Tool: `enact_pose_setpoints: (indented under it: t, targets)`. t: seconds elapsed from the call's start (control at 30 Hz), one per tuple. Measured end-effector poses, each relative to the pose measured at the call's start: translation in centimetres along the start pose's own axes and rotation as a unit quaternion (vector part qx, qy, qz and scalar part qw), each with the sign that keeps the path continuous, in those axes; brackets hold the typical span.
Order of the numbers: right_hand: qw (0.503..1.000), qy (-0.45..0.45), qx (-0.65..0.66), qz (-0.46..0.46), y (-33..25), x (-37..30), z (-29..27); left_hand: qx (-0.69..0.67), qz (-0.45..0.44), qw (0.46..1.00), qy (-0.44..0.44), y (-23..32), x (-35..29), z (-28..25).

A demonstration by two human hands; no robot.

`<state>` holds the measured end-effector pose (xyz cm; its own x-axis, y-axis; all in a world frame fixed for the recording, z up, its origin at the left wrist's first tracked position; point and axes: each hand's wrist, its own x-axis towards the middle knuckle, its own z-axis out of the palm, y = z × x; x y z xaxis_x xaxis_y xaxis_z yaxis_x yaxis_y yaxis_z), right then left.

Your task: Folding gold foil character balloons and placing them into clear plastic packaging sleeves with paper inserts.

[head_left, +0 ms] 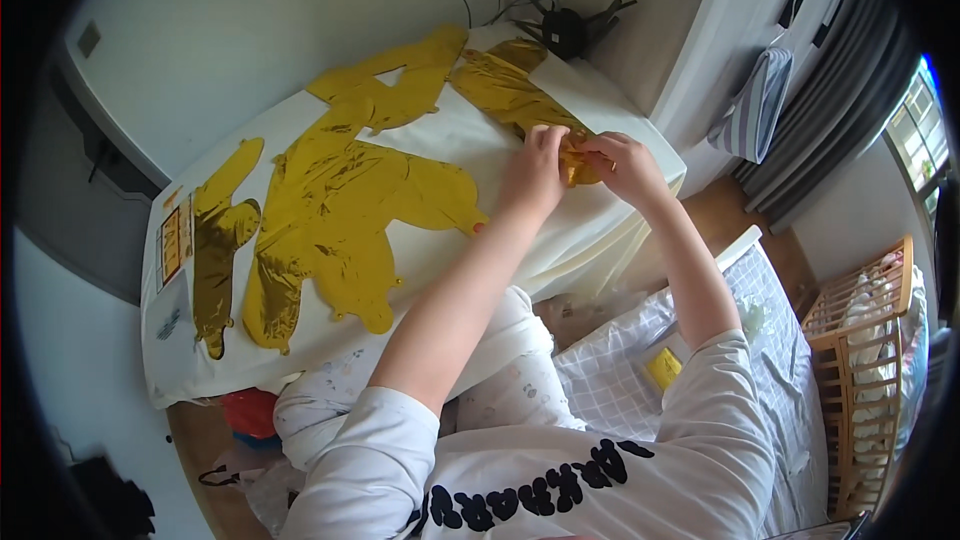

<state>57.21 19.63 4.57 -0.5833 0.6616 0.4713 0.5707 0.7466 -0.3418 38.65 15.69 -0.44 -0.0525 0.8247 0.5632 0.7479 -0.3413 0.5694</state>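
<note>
Near the right end of the table, my left hand [537, 172] and my right hand [627, 168] are close together, fingers closed on the near end of a flat gold foil balloon [515, 90]. The rest of that balloon stretches away from me toward the back of the table. Foil bunches up between my fingers, and what exactly the fingertips pinch is partly hidden. Left of my hands lies a large flat gold foil balloon [350, 190] with several lobes. Behind it is another gold foil balloon [435, 60], and a narrow one [215, 250] rests at the far left.
A white cloth covers the table [425, 285]. At its back corner stands a black router [565, 33] with antennas and cables. A printed sheet [173, 240] lies at the left edge. To my right are a bed with a checked sheet [620, 365], a yellow packet [663, 368] and a wooden crib [860, 330].
</note>
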Motion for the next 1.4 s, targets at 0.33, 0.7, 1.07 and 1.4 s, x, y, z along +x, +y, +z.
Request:
enact_pose_setpoints:
  t: [0.33, 0.7, 1.07, 1.4]
  targets:
    - [0.975, -0.211, -0.062, -0.034, 3.5, 8.7, -1.4, 0.090, -0.027, 0.995, 0.043, 0.5, -0.2, 0.6]
    - [0.959, 0.262, 0.065, 0.088, -1.7, 25.7, -21.5, 0.094, -0.090, 0.991, -0.015, -0.3, -0.5, -0.5]
    - [0.893, -0.039, 0.405, -0.195, 2.9, 26.1, -39.2, 0.068, -0.074, 0.994, -0.041, 1.1, 0.4, 1.4]
    - [0.911, 0.013, -0.398, -0.109, -25.5, 2.9, -19.3, -0.465, -0.181, 0.866, 0.027, 0.6, -1.4, -3.1]
